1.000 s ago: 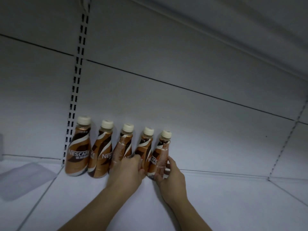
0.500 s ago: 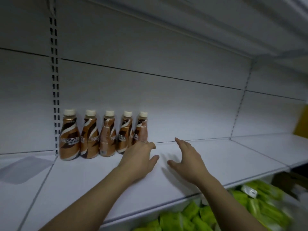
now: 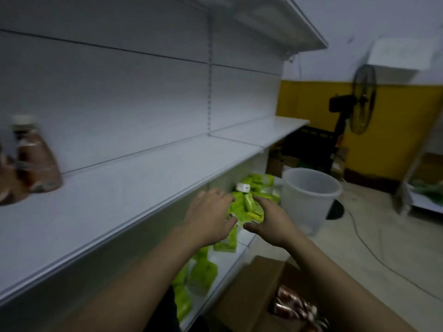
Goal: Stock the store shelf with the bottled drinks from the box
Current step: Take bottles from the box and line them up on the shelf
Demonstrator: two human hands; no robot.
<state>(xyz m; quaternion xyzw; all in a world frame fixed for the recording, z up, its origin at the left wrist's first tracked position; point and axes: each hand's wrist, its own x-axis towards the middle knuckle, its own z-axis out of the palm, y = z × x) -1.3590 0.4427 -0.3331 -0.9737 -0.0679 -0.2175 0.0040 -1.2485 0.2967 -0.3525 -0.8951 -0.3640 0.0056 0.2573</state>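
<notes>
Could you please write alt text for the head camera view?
Two empty hands, left hand and right hand, reach out in front of a white store shelf. Brown bottles stand at its far left; an open cardboard box of more bottles sits below right.

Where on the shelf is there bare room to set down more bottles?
The white shelf is bare from the brown bottles at its left end rightward to the upright seam, and beyond it too. The lower shelf is crowded with green packets.
</notes>
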